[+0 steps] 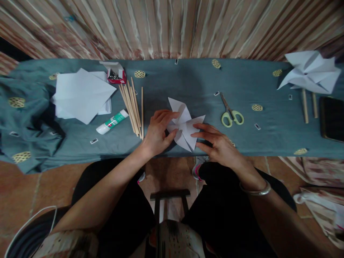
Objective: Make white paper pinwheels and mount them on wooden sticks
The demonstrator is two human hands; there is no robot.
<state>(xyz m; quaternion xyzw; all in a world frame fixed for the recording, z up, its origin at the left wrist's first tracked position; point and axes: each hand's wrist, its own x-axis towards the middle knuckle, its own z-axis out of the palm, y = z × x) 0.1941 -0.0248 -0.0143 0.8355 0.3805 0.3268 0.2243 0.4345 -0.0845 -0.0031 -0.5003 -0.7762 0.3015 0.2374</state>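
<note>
Fingers of the left hand (157, 135) and right hand (217, 142) rest parted on the pinwheel (185, 125), likely light, easily creased paper best held near its folded centre, lying on the cloth (196, 80) between sticks (131, 109) and scissors (229, 110).

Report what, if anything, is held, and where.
Paper pinwheel: left hand at its left side, right hand at its right blade; whether gripped cannot be told.
</note>
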